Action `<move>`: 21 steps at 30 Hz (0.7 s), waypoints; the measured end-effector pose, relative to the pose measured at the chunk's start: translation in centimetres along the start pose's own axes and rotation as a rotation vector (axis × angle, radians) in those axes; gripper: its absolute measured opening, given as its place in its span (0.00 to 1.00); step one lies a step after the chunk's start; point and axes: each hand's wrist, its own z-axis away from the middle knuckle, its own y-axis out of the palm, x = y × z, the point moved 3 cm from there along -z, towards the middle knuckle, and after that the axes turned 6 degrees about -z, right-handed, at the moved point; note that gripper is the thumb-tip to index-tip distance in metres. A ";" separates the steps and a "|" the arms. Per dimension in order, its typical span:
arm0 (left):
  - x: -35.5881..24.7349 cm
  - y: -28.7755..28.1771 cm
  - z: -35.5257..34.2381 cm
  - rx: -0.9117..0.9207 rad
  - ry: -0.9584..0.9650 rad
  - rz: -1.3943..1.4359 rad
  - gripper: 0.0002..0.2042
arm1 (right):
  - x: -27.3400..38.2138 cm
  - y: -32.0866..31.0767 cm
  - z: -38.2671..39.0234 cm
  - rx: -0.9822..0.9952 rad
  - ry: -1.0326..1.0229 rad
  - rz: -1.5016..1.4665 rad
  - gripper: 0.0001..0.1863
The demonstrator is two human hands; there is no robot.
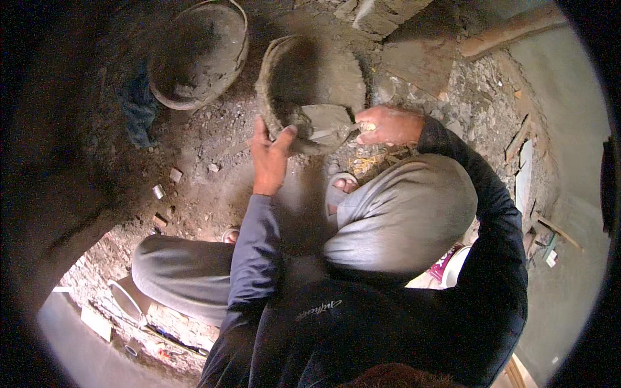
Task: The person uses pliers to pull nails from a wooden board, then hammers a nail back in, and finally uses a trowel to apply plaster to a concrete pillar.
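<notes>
A round mortar-caked pan [350,72] rests on the ground in front of me, with wet grey mix low inside it. My right hand [388,125] is closed round the handle of a trowel [330,118]. The trowel's broad, mortar-coated blade lies over the pan's near side. At the pan's near left rim, my left hand [270,154] is closed on a thin flat strip [233,150]. One end of the strip pokes out to the left; the other appears to reach to the trowel blade. The palm side of the left hand is hidden.
A second round pan [240,40], with mortar residue, stands at the far left beside a dark blue cloth [137,110]. Rubble covers the ground. A wooden plank [511,32] lies at the far right, and a white bucket [457,265] stands behind my right knee.
</notes>
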 end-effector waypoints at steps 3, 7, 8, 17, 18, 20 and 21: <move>-0.4 -1.1 0.3 -0.035 -0.015 0.128 0.19 | -2.3 0.2 0.2 -0.161 -0.294 -0.022 0.22; -0.3 -4.3 1.9 -0.190 -0.125 0.158 0.19 | -4.2 -2.6 2.1 -0.418 -0.058 0.027 0.21; 0.0 -5.4 2.6 -0.220 -0.170 0.173 0.19 | -5.2 -3.4 2.9 -0.460 0.026 0.050 0.22; 0.2 -11.3 7.9 -0.384 -0.169 0.141 0.15 | -3.5 -8.0 5.9 -0.471 0.155 0.010 0.25; 0.7 -11.5 8.0 -0.407 -0.147 0.126 0.15 | -1.7 -7.4 6.1 -0.312 0.238 -0.214 0.24; -0.1 -10.5 8.4 -0.417 -0.156 0.174 0.15 | -0.3 -6.3 6.1 -0.117 0.165 -0.525 0.21; -0.3 -10.2 8.5 -0.422 -0.160 0.200 0.15 | 0.2 -5.9 6.0 -0.016 0.129 -0.677 0.19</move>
